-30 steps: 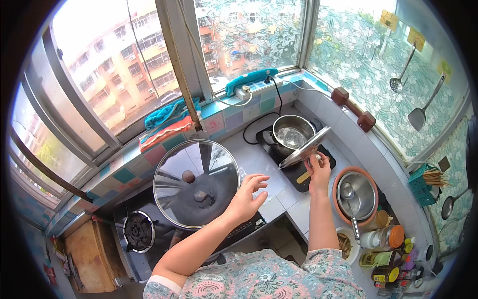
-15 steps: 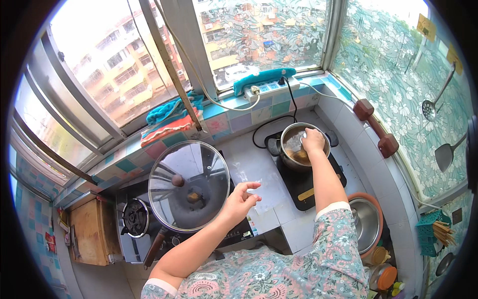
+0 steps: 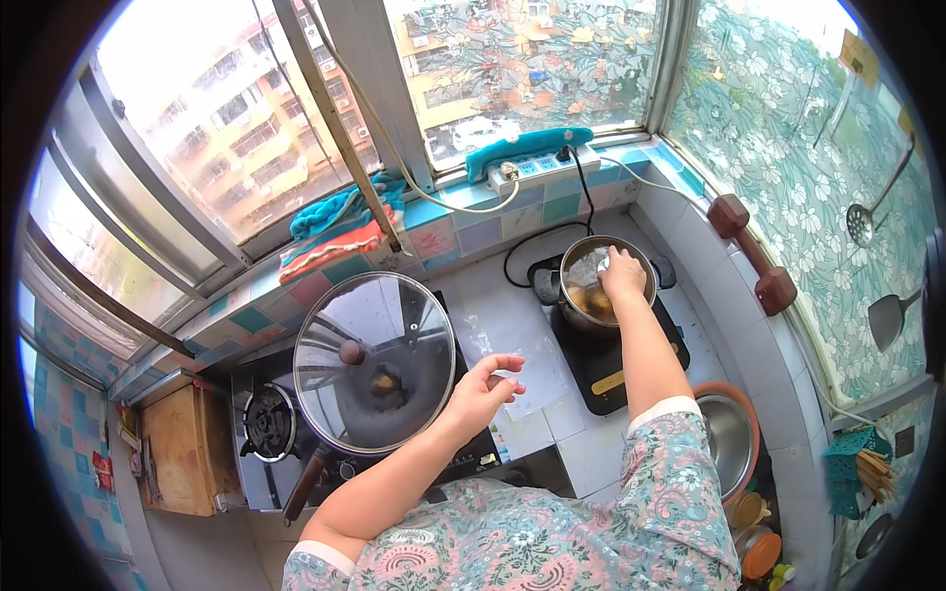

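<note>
- Glass lid [image 3: 374, 360] covers the wok on the gas stove [image 3: 268, 424]. It is the biggest item on the counter and its right rim sits near the left hand [image 3: 485, 389]. Risk: a careless swing of that hand could knock the lid off centre, and it looks hot.
- Black induction cooker [image 3: 621, 364] sits to the right on the tiled counter [image 3: 537, 404]. Its cord runs to the power strip [image 3: 532, 169] on the sill. Risk: the forearm passes low over the cooker surface, so burn or cord snag is possible.
- Steel pot [image 3: 583, 286] stands on the induction cooker, with brownish lumps of food inside. Risk: pressing on the rim could tip or slide it, and steam could scald the wrist.
- Steel bowl [image 3: 727, 438] in an orange rim sits by the right elbow. Risk: the elbow could bump it on the way back.
- Right hand [image 3: 623, 274] is over the pot mouth with the fingers bent down into it. Cannot tell whether they grip anything. Risk: contact with the hot wall or contents.
- Left hand hovers above the counter, apart from everything, fingers loosely curled with thumb and forefinger close together, holding nothing.
</note>
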### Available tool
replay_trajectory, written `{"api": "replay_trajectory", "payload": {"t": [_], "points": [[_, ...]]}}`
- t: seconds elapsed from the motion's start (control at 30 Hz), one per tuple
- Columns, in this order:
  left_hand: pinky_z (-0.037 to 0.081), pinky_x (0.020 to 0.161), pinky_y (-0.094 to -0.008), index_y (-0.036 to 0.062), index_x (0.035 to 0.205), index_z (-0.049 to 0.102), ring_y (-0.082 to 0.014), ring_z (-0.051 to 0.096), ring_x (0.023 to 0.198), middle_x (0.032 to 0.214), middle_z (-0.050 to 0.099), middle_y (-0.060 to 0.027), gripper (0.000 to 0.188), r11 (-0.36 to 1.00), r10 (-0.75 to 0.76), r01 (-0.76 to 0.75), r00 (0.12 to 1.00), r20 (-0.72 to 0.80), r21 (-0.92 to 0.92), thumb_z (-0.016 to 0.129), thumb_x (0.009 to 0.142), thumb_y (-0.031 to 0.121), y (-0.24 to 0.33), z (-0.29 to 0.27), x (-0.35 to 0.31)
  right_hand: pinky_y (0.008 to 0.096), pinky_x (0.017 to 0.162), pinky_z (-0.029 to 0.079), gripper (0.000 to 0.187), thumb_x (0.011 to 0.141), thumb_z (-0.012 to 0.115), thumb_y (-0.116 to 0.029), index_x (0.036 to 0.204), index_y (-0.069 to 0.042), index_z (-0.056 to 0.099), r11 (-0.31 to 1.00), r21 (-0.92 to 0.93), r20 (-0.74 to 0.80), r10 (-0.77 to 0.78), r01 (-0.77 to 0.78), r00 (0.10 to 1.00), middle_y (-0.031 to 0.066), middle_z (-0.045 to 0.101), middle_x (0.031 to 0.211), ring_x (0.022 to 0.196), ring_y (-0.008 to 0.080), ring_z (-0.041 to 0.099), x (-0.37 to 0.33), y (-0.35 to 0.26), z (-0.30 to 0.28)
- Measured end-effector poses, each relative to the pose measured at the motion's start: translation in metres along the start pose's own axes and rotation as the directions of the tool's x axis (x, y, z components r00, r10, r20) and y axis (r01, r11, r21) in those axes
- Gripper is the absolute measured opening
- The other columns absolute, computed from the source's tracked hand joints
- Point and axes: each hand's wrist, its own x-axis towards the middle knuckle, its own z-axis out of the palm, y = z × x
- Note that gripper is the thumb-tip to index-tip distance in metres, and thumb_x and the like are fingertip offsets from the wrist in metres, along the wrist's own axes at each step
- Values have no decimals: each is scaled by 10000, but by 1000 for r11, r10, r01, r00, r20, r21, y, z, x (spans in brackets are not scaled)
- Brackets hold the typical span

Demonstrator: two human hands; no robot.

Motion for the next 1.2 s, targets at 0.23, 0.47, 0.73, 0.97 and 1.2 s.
{"api": "replay_trajectory", "payload": {"t": [0.23, 0.47, 0.73, 0.97, 1.2], "points": [[480, 793, -260, 38, 1091, 572, -92, 593, 881, 1028, 590, -20, 204, 999, 7, -6, 999, -41, 34, 476, 917, 84, 1, -33, -21, 415, 1015, 332, 461, 842, 603, -180, 1273, -66, 488, 833, 372, -393, -259, 410, 883, 161, 486, 1295, 1213, 320, 425, -127, -46, -5], [436, 623, -195, 36, 1033, 569, -51, 502, 663, 809, 571, -2, 154, 972, 51, -105, 967, -250, -208, 474, 944, 116, -13, -60, -51, 271, 624, 461, 111, 846, 593, -60, 934, 0, 623, 463, 780, -103, -567, 420, 817, 92, 641, 811, 701, 192, 608, -231, -123, -29], [375, 522, -203, 27, 1003, 558, -41, 427, 571, 731, 525, 21, 166, 982, 125, -166, 932, -342, -95, 487, 953, 169, -8, -91, -130, 278, 476, 300, 276, 941, 515, -182, 730, -4, 524, 426, 818, -11, -661, 387, 750, 24, 429, 536, 516, 94, 353, -284, -169, -26], [326, 518, -189, 57, 848, 599, -29, 377, 571, 648, 451, 64, 263, 961, 239, -277, 865, -442, -22, 486, 964, 264, -21, -154, -232, 297, 473, 203, 421, 958, 498, -227, 632, -20, 328, 327, 847, -70, -714, 420, 697, -19, 266, 556, 556, 81, 244, -375, -236, -40], [296, 517, -207, 52, 805, 594, -27, 339, 565, 598, 403, 71, 273, 966, 228, -256, 742, -630, 48, 489, 960, 252, -63, -255, -411, 309, 441, 214, 421, 924, 544, -173, 605, -8, 324, 190, 831, -108, -867, 523, 487, 44, 275, 513, 488, 128, 243, -535, -377, -42]]}}
